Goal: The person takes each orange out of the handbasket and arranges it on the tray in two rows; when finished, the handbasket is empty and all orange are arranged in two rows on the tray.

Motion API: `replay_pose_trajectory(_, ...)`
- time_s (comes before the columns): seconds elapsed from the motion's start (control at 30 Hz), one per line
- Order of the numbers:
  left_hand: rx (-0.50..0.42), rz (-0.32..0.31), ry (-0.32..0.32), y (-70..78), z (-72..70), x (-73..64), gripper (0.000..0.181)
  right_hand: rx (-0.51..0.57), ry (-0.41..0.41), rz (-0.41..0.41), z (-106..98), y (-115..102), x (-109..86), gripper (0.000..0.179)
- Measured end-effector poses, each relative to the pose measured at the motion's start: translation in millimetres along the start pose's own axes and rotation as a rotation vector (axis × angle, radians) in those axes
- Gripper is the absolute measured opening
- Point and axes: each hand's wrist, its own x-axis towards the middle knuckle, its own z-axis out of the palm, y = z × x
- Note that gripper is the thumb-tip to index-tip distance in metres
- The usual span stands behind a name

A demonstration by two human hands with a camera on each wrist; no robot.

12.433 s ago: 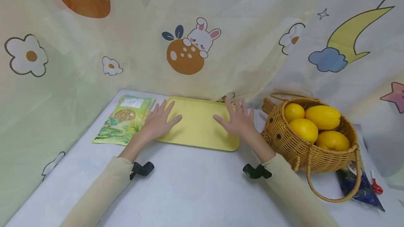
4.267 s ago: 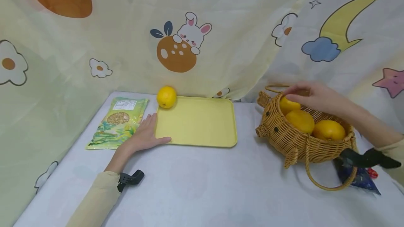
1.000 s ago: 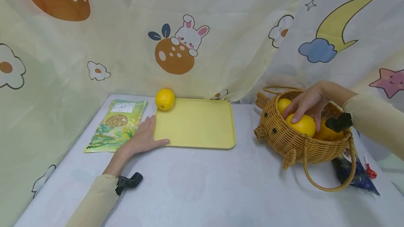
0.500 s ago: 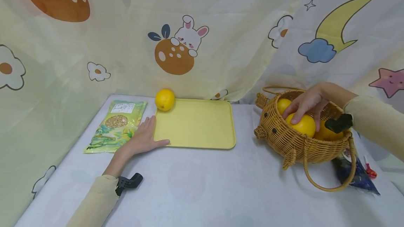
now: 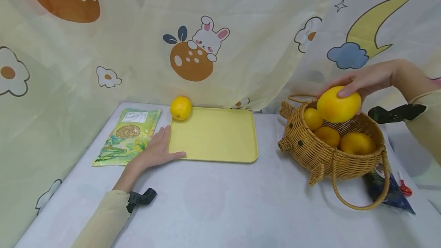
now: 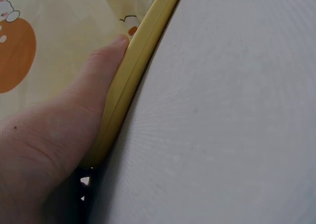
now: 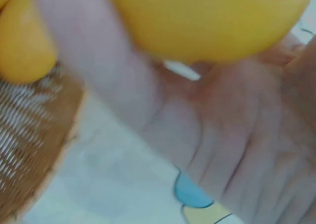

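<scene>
Right hand [image 5: 366,79]: fingers and thumb curled round oval fruit [image 5: 337,104], smooth, yellow, held above basket [image 5: 311,154]. Left hand [image 5: 156,150]: fingers straight, thumb spread, touching edge of tray [image 5: 213,135]; tray flat, yellow, rectangular, on worktop [image 5: 220,202]. Basket: woven wicker, pig-faced, rounded; three yellow fruits [image 5: 357,143] inside. Single fruit [image 5: 180,108]: at tray's far left corner.

There are five fruits [image 5: 339,104], two packets [image 5: 125,144], one tray [image 5: 213,135], one basket [image 5: 348,169].

Looking forward and down from the head, close-up from each wrist; sharing yellow tray [image 5: 213,135] with left, basket [image 5: 355,165] with right.
</scene>
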Motion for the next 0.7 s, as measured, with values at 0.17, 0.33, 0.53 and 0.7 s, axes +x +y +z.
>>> replay_pose_trajectory(0.17,0.009,-0.002,0.001,-2.9,0.2,0.0,0.129,-0.038,0.063,-0.162,3,-26,13.2,0.046)
replay_pose_trajectory(0.33,-0.006,-0.009,0.002,0.2,-0.9,-1.0,0.129,-0.074,0.213,-0.194,19,-62,54.2,0.044)
replay_pose_trajectory(0.53,-0.010,-0.008,-0.003,4.2,-1.1,-1.9,0.129,-0.044,0.574,-0.189,39,-97,117.7,0.049)
replay_pose_trajectory(0.7,0.000,-0.011,0.000,3.4,-1.0,-1.4,0.129,0.147,0.768,-0.287,61,-125,173.9,0.057)
